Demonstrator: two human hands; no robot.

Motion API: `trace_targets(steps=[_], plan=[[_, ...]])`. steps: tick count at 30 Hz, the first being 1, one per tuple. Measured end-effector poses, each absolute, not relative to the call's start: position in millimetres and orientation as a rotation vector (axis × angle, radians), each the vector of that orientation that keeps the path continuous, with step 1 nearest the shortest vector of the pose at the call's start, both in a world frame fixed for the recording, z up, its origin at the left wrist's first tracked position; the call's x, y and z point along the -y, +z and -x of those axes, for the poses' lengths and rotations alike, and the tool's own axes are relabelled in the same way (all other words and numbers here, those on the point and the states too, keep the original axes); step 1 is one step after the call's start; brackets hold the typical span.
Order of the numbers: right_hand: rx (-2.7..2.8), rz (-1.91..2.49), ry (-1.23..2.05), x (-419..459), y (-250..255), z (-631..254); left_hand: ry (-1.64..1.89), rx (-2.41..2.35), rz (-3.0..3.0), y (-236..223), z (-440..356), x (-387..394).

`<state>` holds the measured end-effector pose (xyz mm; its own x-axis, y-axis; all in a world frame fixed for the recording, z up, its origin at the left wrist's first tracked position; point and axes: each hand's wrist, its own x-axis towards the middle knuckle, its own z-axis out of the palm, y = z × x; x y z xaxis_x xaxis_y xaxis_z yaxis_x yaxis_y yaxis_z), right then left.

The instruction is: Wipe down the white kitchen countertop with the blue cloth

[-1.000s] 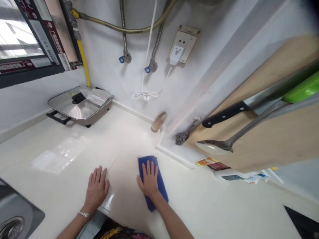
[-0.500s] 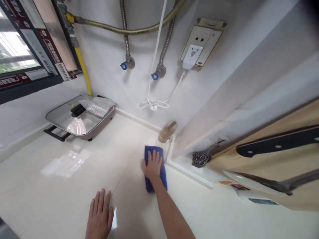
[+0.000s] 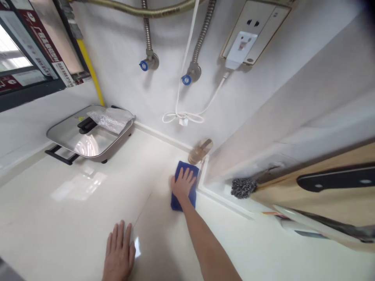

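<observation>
My right hand (image 3: 183,185) lies flat on a folded blue cloth (image 3: 176,203), fingers spread, pressing it to the white countertop (image 3: 123,191). The cloth sits near the back corner, just in front of a beige, stubby cylindrical object (image 3: 200,151) by the wall. Lower and to the left, my left hand (image 3: 118,251) rests palm down on the bare counter with its fingers stretched out and nothing in it.
An electric pan (image 3: 113,146) with a glass lid and a plastic packet on top stands back left. Valves, a tied white cord (image 3: 183,117) and a socket (image 3: 263,27) are on the wall. At right are a steel scrubber (image 3: 243,188), a wooden board and a black-handled knife (image 3: 336,178).
My right hand has pushed the blue cloth forward, closer to the beige object and the back corner. My left hand stays in place. The camera view has shifted slightly.
</observation>
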<state>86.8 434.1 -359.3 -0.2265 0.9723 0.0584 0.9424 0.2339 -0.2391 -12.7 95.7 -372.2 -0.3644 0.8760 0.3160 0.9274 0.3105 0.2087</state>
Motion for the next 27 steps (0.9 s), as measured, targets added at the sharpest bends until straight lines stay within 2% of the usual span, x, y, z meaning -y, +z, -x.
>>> trace_targets(steps=[8, 17, 23, 27], plan=[[2.692, 1.403, 0.278, -347, -347, -117, -0.59, 2.371, 1.686, -372, 10, -95], [2.952, 0.761, 0.413, -269, -337, -237, -0.665, 2.398, 1.683, -370, 9, -94], [3.027, 0.688, 0.474, -222, -335, -344, -0.672, 2.394, 1.682, -367, 7, -95], [3.032, 0.736, 0.37, -189, -343, -403, -0.642, 2.388, 1.665, -370, 6, -95]])
